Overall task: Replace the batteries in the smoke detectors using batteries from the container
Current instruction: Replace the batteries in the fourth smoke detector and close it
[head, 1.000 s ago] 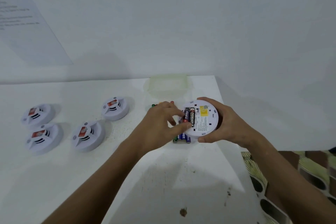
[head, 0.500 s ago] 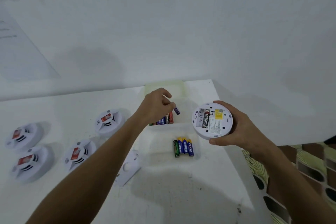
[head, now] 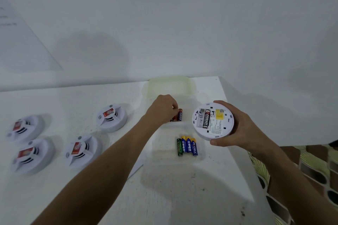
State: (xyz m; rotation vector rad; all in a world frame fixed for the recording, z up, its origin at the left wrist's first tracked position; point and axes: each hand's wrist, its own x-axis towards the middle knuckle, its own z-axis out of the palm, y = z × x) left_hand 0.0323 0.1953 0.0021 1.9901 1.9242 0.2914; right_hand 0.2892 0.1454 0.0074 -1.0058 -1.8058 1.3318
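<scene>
My right hand grips a white smoke detector back side up, above the table's right edge. One black Eveready battery sits in its open compartment, and the slot beside it is empty. My left hand reaches into the far end of the clear container. Its fingers curl down onto a small group of batteries there, with the fingertips hidden. A second group of batteries, green and blue, lies at the container's near end.
Several more smoke detectors stand face up on the white table, at centre and far left. The container's lid lies by the wall. A white cover plate peeks from under my left forearm. Patterned floor lies beyond the right edge.
My left hand pulled a battery out of the detector, carried it left and lowered it to the far battery group in the container. My right hand lifted the detector slightly to the right.
</scene>
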